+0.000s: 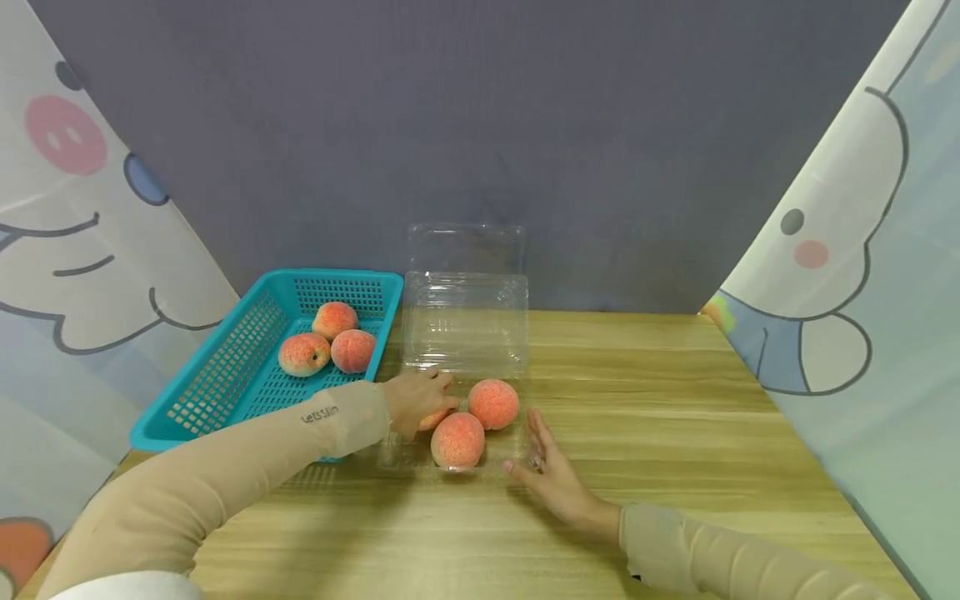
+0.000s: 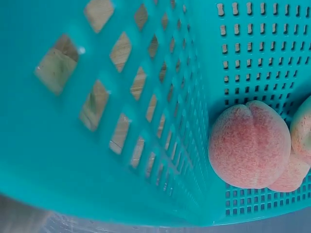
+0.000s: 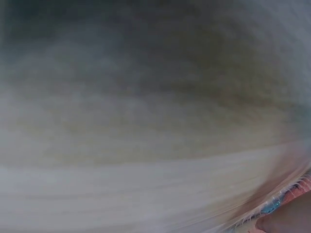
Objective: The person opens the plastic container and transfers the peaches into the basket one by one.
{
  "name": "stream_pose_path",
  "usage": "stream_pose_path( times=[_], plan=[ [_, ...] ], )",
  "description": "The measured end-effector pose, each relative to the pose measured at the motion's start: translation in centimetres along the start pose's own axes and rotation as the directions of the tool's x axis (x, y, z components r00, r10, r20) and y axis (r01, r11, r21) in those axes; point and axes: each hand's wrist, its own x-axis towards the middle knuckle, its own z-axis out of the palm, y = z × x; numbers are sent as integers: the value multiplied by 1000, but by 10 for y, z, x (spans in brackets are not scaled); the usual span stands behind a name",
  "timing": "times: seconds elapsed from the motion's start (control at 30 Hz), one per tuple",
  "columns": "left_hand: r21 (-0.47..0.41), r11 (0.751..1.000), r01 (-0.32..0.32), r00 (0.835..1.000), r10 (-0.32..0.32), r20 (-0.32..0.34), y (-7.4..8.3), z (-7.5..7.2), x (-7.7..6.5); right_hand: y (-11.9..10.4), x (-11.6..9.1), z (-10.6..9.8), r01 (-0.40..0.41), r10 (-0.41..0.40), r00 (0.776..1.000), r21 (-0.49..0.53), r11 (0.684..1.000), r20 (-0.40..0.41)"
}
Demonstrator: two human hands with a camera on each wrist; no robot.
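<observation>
A clear plastic clamshell box stands with its lid raised at the back. Two peaches, one at the back right and one at the front, lie in its near half. My left hand reaches over the box's left side, fingers curled round a third peach, mostly hidden beneath them. At the box's right side is my right hand, fingers and thumb extended and apart at its near right corner. In the right wrist view only part of a finger shows at the lower corner.
A turquoise plastic basket stands left of the box, under my left forearm, holding three more peaches, one of them plain in the left wrist view. Behind the wooden table rises a grey wall; cartoon-printed sheets flank both sides.
</observation>
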Motion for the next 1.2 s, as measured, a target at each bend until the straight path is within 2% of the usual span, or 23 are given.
stream_pose_path(
  times=[0.23,0.43,0.57,0.83,1.03,1.2],
  plan=[
    [-122,992,34,999,-38,-28,-2,-6,-5,-2,-1,-1,-4,4,1000,-10,1000,10],
    [-271,961,61,996,-75,-42,-7,-15,-10,-1,-1,-2,-7,7,1000,0,1000,9],
    [-320,945,68,993,-96,-72,-7,-17,-14,-1,-1,-2,-3,3,1000,-1,1000,16],
    [-320,945,67,982,-120,-147,-4,-20,-21,-2,-2,-2,-4,4,1000,13,1000,6],
    [-304,950,66,969,-134,-207,0,-23,-34,-2,0,-2,-1,1,1000,14,1000,8],
    [-322,945,61,959,-145,-245,1,-25,-43,0,0,-2,-5,5,1000,15,1000,6]
  ],
)
